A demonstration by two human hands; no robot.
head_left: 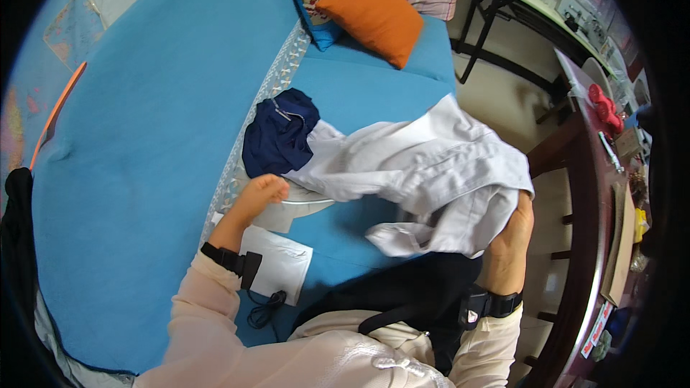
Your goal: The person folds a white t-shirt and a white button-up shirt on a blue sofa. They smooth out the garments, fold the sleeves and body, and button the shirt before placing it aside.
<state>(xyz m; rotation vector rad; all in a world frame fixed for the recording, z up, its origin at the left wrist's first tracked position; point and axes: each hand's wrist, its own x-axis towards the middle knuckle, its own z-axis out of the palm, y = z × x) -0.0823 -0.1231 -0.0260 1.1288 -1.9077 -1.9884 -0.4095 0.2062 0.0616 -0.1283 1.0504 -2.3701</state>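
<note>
A white garment (409,167) stretches across the blue sofa cover, its right end raised over my right hand (515,226), which grips it from beneath with the fingers mostly hidden in the cloth. My left hand (264,194) is closed loosely at the garment's lower left edge, just below a bunched navy blue garment (280,134). Whether the left fingers pinch cloth cannot be told. Another pale piece of cloth (275,218) lies flat beneath, near the left wrist.
A white packet (277,264) and a coiled black cable (267,310) lie near my lap. An orange cushion (377,16) sits at the sofa's far end. Along the right stands a dark wooden table (582,226) with red dumbbells (606,108) and cardboard (620,248).
</note>
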